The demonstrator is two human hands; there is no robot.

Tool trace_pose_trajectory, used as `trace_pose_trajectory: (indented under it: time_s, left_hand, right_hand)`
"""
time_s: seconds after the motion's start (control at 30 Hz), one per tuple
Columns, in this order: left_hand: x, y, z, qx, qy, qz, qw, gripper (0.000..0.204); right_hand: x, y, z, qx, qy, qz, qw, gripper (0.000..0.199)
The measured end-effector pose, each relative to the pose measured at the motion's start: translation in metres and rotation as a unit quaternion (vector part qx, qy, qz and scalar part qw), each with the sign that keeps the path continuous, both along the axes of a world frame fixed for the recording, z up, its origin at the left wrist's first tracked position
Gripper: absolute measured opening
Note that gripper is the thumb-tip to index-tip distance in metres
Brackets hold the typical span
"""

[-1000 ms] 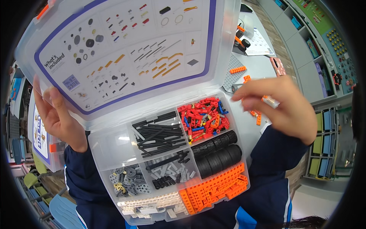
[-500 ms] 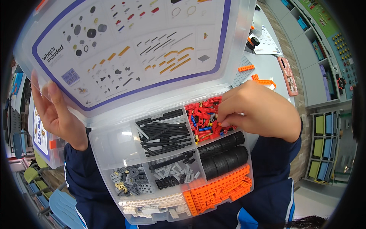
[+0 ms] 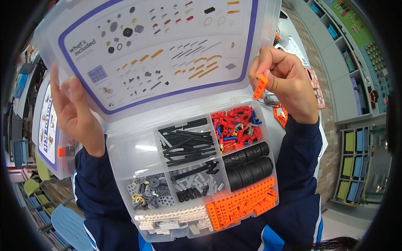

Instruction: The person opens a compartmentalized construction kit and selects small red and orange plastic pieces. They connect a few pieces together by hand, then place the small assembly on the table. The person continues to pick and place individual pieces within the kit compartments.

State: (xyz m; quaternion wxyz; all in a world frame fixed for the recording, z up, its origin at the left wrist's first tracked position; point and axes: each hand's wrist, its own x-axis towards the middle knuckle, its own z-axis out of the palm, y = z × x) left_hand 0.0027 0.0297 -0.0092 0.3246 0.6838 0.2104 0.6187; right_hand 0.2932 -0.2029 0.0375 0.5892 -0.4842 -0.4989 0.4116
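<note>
A clear plastic parts case [image 3: 125, 157] lies open on my lap, its compartments holding black rods, red pins, black wheels, grey gears, white pieces and orange beams. The raised lid [image 3: 159, 54] carries a printed parts chart. My left hand [image 3: 77, 115] grips the lid's left edge and holds it up. My right hand [image 3: 284, 81] is lifted beside the lid's right edge, pinching a small orange angled piece [image 3: 260, 85] between thumb and fingers, above the red pins compartment [image 3: 235, 127].
A second closed case [image 3: 48, 125] with an orange latch stands at my left. A white table [image 3: 293, 42] with orange parts and a paper sheet lies beyond the lid. Shelving with coloured bins [image 3: 356, 146] lines the right. Chairs [image 3: 63, 226] are at lower left.
My right hand dipped into the red pins compartment, then rose to the lid's right edge holding a small orange piece. The lid tilted a little more upright.
</note>
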Motion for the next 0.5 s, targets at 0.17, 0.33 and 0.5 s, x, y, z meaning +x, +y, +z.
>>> trace_pose_trajectory:
  time_s: [0.17,0.33,0.5]
  left_hand:
    - [0.001,0.015,-0.004,-0.065,0.052,-0.043,0.996,0.051]
    - [0.006,0.035,-0.015,-0.159,0.092,-0.092,0.979,0.053]
    - [0.005,0.046,-0.025,-0.21,0.114,-0.115,0.964,0.053]
  right_hand:
    - [0.005,-0.002,0.002,0.035,-0.003,-0.062,0.997,0.017]
    - [0.0,-0.022,0.003,0.047,0.049,-0.075,0.995,0.015]
    - [-0.019,-0.046,-0.012,-0.001,0.073,-0.077,0.994,0.015]
